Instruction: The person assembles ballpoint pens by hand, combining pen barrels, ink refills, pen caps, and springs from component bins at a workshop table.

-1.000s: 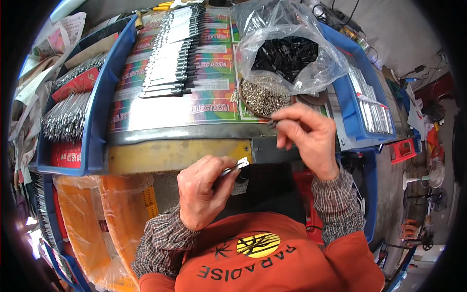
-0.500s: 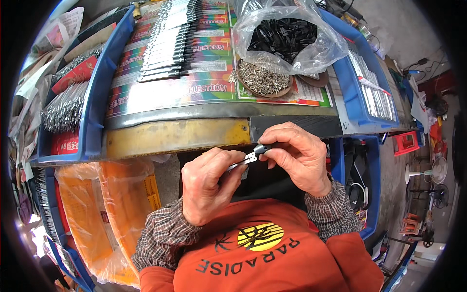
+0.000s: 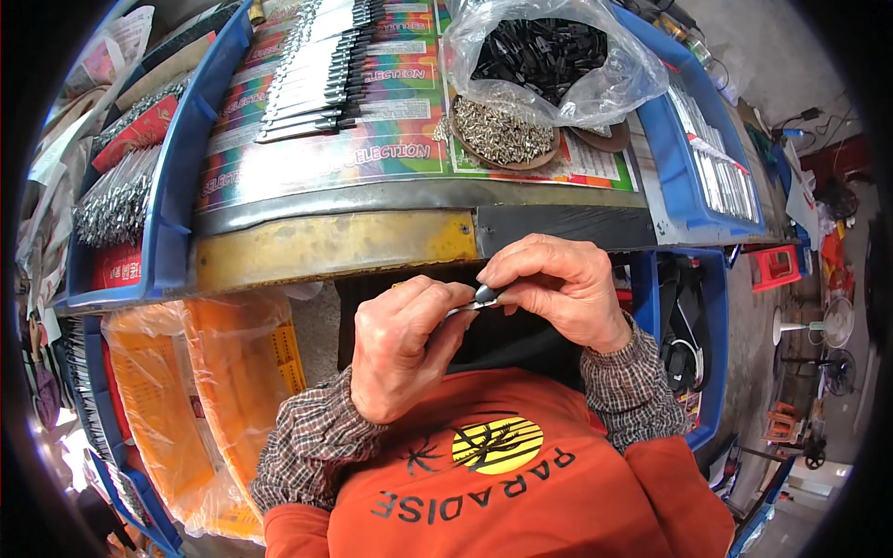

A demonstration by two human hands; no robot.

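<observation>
Just in front of the bench edge, my two hands meet over a small part. My left hand (image 3: pixel 400 339) pinches a slim flat metal strip (image 3: pixel 459 310), most of it hidden by the fingers. The fingers of my right hand (image 3: pixel 563 293) are closed on a small black plastic piece (image 3: pixel 486 295), which meets the strip's end; whether it sits around or against it, I cannot tell. On the bench lies a row of similar flat silvery strips with black ends (image 3: pixel 312 88).
A clear plastic bag (image 3: pixel 642 88) of black pieces stands behind a round dish of small metal pins (image 3: pixel 502 135). Blue bins hold metal parts at left (image 3: pixel 172 219) and right (image 3: pixel 684 200). An orange plastic-lined crate (image 3: pixel 228 391) is below left. The yellow bench edge (image 3: pixel 344 242) lies ahead.
The slotted end of the strip, exposed before, is now mostly covered at the black piece. My right fingers have shifted slightly left, bringing both hands closer together.
</observation>
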